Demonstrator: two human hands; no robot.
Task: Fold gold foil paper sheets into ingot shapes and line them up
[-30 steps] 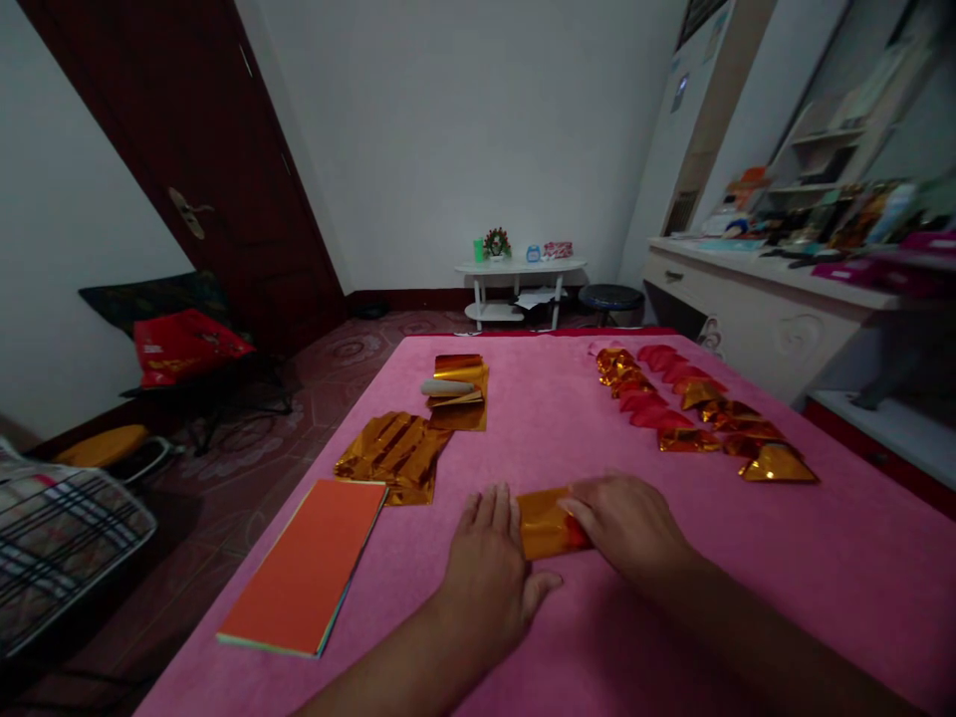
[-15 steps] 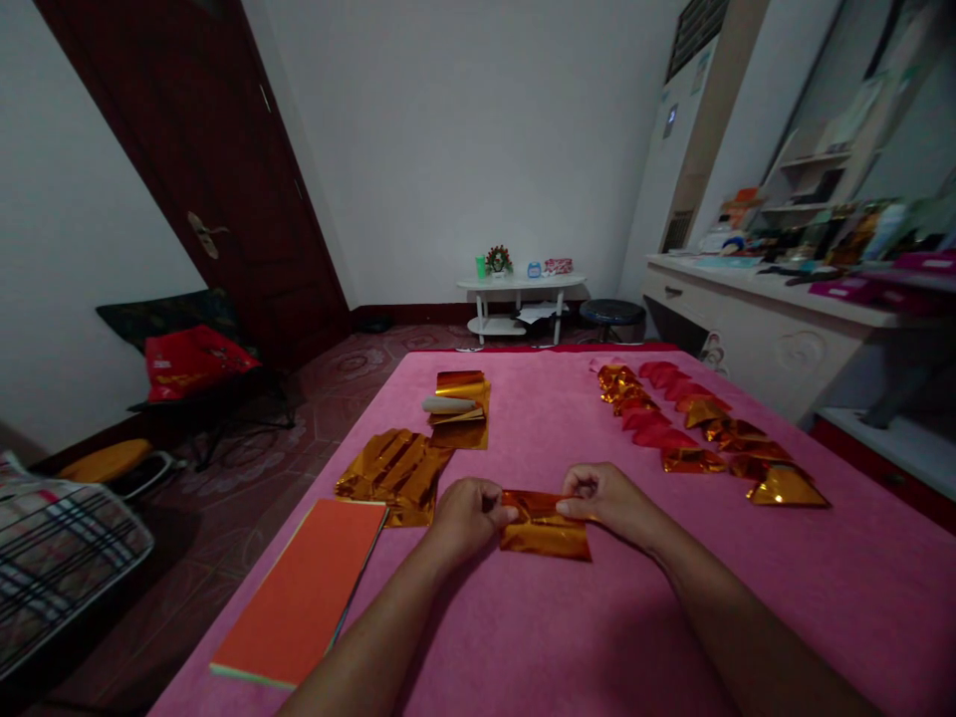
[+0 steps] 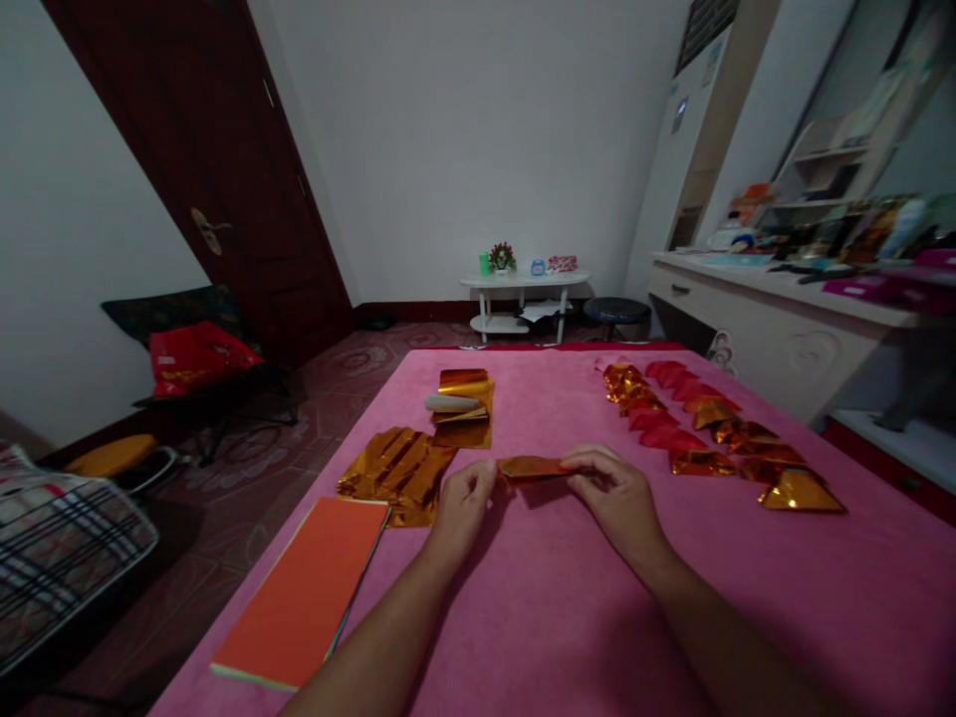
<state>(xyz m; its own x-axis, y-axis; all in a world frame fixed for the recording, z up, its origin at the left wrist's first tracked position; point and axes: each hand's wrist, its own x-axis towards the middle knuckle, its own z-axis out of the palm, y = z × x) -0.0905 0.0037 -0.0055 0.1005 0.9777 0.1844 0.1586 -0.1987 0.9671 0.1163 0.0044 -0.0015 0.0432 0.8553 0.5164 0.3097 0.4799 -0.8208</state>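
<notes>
Pale walls (image 3: 448, 129) are rising beyond a pink cloth (image 3: 553, 607), which is covering the surface at the centre. On its middle part, between the two hands, a gold strip (image 3: 534, 467) is extending from left to right. The left hand (image 3: 464, 503) is closing thumb and fingers narrowly on the strip's left end; the right hand (image 3: 616, 493) is pinching its right end between thumb and fingers. Just below the strip, on the near side, a dark shadow is showing on the cloth. To the left, creased foil (image 3: 392, 473) is lying near the left hand, and on its near side an orange sheet (image 3: 303, 593) is topping a flat stack. Farther off, a foil pile (image 3: 463, 435) is lying with a grey rounded object (image 3: 452, 403) set across it. To the right, folded red pieces (image 3: 664, 426) and gold pieces (image 3: 803, 494) are forming two slanting rows, well apart from the right hand. Past the far edge, a white table (image 3: 523, 280) is bearing a green cup (image 3: 484, 265) and flowers (image 3: 502, 257), with a dark stool (image 3: 616, 311) standing to its right. At far left, a red bag (image 3: 201, 358) is resting on a chair (image 3: 168, 307) before a dark door (image 3: 216, 169)
</notes>
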